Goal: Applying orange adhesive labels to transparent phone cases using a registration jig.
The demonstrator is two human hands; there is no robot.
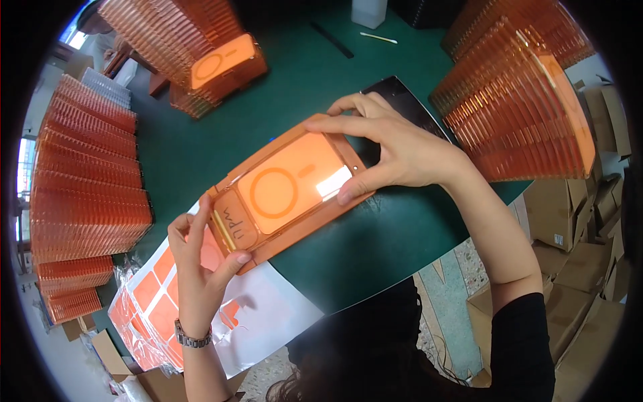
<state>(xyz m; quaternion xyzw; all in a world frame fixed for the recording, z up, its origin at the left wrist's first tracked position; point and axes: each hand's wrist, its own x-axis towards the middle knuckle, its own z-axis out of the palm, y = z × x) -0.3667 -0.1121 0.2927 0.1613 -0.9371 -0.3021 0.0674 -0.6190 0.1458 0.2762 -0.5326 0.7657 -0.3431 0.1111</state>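
Just left of the hub of the clock face, above the dark green tabletop (pixel 328 281), an orange frame (pixel 311 233) is held on a slant, its long axis running from 8 o'clock up toward 2. At its 8 o'clock end, the left hand (pixel 199 271) grips the short side, thumb on the lower corner and fingers on the upper one, spread well apart; a metal link watch (pixel 194 337) circles that wrist, and the forearm rises from 7 o'clock. From 4 o'clock the right forearm, black-sleeved above the elbow, bends inward to the right hand (pixel 402 149), which spans the opposite end in a wide C, fingers over the upper corner and thumb pressed on the lower. The frame looks matt and flat-edged; within it sits a glossy orange panel (pixel 295 182) with rounded corners, a darker ring and a short bar, a white reflection glaring toward 2 o'clock. Beneath, toward 7 o'clock, lies a smooth white sheet (pixel 281 305) beside crinkled clear film and orange pieces. Ribbed, translucent orange stacks stand at 9 o'clock (pixel 94 181), 11 and 2.
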